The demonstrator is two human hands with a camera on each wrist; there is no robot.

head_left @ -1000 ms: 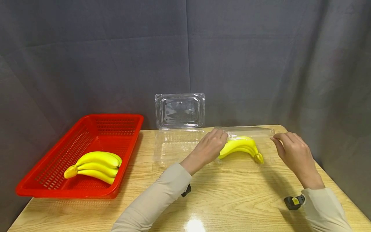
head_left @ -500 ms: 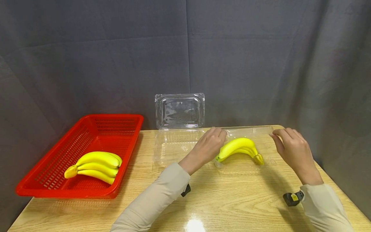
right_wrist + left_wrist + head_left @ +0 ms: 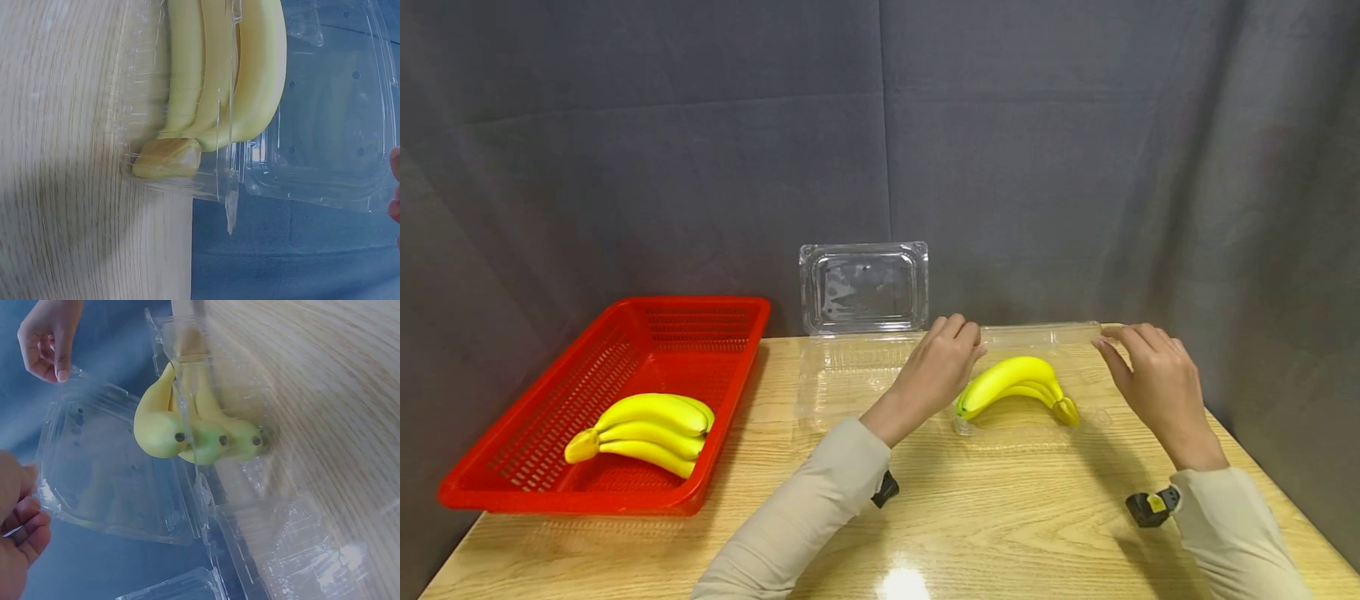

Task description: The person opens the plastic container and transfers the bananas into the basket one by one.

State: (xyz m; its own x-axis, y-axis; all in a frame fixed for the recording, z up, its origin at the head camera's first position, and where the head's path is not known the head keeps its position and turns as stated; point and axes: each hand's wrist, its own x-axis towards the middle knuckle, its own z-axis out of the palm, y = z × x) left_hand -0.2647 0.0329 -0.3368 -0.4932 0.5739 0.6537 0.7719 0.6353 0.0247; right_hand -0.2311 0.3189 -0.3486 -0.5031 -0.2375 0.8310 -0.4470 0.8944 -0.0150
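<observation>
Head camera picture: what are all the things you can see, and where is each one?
Banana bunch: one, yellow, in the open clear box on the table's right.
Clear box lid: one, see-through, held at the two ends.
Second clear box: one, see-through, open at the table's back.
Basket: one, red, on the left.
Basket bananas: one bunch, yellow, inside the basket.
Table: one, light wood.
Left hand: grips the lid's left end.
Right hand: touches the lid's right end.

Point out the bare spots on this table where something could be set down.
Free: the near strip of the table in front of both hands, and the red basket's far half behind its bananas. Crowded: the far edge, where the left hand and right hand hold the open clamshell around a banana bunch.
</observation>
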